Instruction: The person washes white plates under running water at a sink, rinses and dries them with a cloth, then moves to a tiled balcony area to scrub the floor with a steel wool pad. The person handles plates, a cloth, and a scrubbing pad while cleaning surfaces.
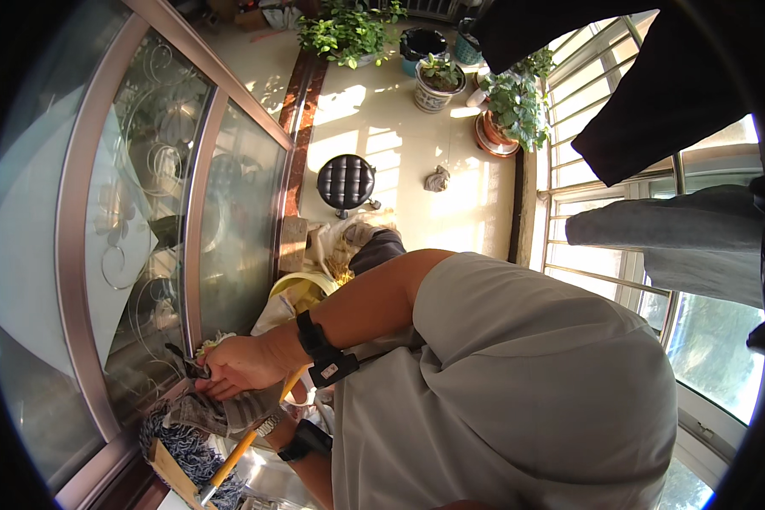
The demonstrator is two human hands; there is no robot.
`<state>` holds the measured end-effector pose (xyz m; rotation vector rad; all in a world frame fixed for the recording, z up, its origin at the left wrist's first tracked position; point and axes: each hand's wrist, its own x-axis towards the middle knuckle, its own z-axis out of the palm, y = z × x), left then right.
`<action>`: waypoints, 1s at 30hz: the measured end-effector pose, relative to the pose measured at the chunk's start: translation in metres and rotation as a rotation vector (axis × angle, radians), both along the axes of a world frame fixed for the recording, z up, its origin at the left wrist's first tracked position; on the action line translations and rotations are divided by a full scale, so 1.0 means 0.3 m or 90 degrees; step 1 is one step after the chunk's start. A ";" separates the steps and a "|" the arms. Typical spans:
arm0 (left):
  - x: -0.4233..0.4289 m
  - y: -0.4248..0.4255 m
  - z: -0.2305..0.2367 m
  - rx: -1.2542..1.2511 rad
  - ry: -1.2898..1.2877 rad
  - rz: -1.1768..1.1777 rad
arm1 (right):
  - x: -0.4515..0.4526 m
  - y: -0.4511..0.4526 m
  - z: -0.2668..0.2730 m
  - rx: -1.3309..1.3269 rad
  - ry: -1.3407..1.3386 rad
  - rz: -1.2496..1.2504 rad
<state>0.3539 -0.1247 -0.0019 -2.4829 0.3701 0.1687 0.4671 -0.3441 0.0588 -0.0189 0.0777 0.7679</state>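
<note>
My right hand [245, 366] is low beside the glass door, its fingers curled around a crumpled dark strip [194, 366]. A pale green-and-white frilly bit [213, 343] shows just beyond its knuckles. My left hand is mostly hidden under a striped grey-brown cloth [220, 411]; its wrist bears a metal watch [269, 424]. Whether those fingers grip the cloth cannot be seen. Below the cloth lie blue-and-white mop strands [194, 446] and a wooden piece [171, 468]. An orange-yellow handle [236, 456] slants past my left wrist.
A metal-framed glass door [197, 236] stands close on the left. Nearby are a yellow bucket [303, 287], a black padded wheeled stool [346, 182], and a crumpled rag [437, 179]. Potted plants [440, 83] line the far side; dark garments [663, 95] hang by the barred window.
</note>
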 end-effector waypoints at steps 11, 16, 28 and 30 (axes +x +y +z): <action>0.028 -0.161 0.157 0.293 -0.033 -0.199 | -0.099 0.086 0.121 -1.042 -0.937 -0.233; 0.007 -0.169 0.101 -0.184 0.007 -0.174 | 0.012 -0.036 0.212 -1.108 -1.002 -0.894; 0.169 -0.308 0.278 -0.855 -0.050 0.355 | 0.020 -0.173 0.125 -0.836 -0.471 -0.470; 0.236 -0.384 0.300 -1.126 -0.131 0.491 | 0.013 -0.199 0.110 -0.676 -0.389 -0.301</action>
